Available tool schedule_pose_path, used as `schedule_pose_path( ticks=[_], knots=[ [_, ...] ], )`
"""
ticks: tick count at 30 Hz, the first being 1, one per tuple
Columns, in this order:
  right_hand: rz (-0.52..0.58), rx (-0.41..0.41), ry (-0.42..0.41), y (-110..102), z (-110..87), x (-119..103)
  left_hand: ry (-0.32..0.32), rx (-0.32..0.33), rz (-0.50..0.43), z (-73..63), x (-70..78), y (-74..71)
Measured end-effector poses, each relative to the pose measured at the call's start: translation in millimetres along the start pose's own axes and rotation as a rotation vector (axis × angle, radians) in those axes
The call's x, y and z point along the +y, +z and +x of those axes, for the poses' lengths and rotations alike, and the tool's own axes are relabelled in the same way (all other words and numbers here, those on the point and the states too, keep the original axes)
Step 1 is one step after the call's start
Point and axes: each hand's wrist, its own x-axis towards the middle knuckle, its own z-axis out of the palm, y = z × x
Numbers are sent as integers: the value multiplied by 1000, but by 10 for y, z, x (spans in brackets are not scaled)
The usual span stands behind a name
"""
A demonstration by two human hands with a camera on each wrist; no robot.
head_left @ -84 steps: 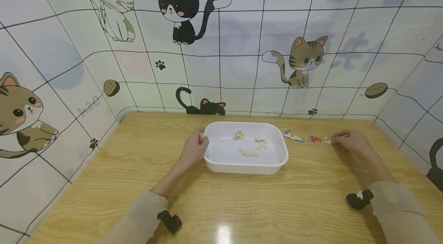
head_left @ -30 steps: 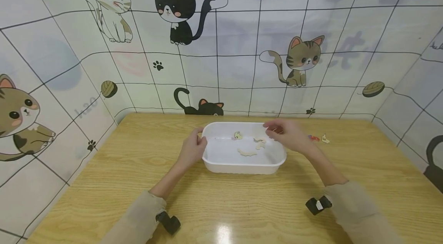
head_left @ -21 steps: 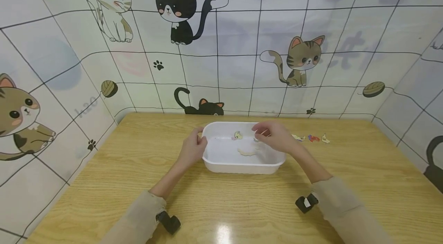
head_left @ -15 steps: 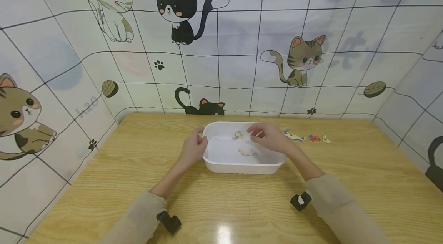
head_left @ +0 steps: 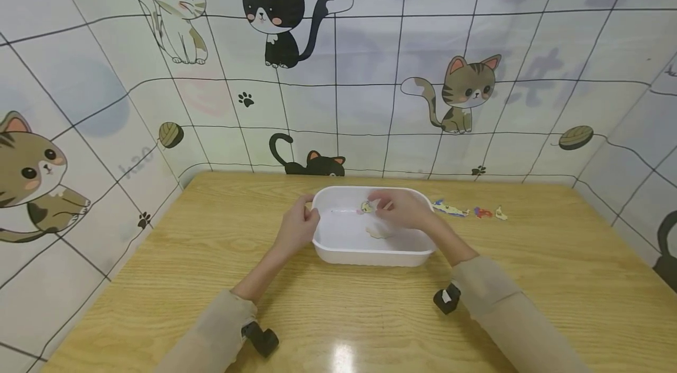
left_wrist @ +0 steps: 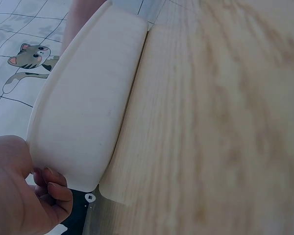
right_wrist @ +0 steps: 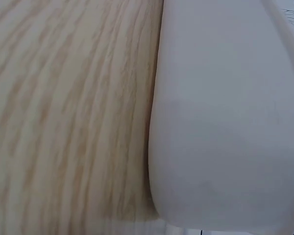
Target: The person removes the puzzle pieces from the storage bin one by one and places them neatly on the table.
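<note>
In the head view a white plastic tub [head_left: 370, 258] stands on the wooden table. My left hand [head_left: 295, 225] grips its left rim; the left wrist view shows curled fingers [left_wrist: 59, 191] at the tub's end. My right hand [head_left: 402, 208], slightly blurred, reaches over the right wall into the tub, fingers loosely bent. A small yellow piece [head_left: 365, 207] lies right at its fingertips, with nothing visible held between them. Below the hand is a thin, curved pale piece [head_left: 376, 233] on the tub floor. Other pale pieces seen earlier are hidden behind the hand.
Right of the tub, a row of small flat pieces lies on the table [head_left: 338, 302]: a long yellow-and-blue one [head_left: 451, 209], a red-and-blue one [head_left: 482, 212] and a pale yellow one [head_left: 500, 213]. A cat-print sheet [head_left: 370, 114] rises behind the table.
My right hand has left the pale yellow piece at the row's right end and moved left into the tub, to the small yellow piece. The left hand keeps its grip on the rim.
</note>
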Motion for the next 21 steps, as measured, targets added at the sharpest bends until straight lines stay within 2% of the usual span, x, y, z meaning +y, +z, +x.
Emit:
schedule_pose_path(
  ticks=[8, 15, 21],
  knots=[
    [28, -55, 9, 66, 90, 63, 13, -5, 1, -4, -8, 0],
    [-30, -93, 20, 105, 143, 51, 12, -1, 9, -7, -1, -3],
    [-11, -93, 33, 130, 141, 47, 10, -1, 10, -9, 7, -4]
  ],
)
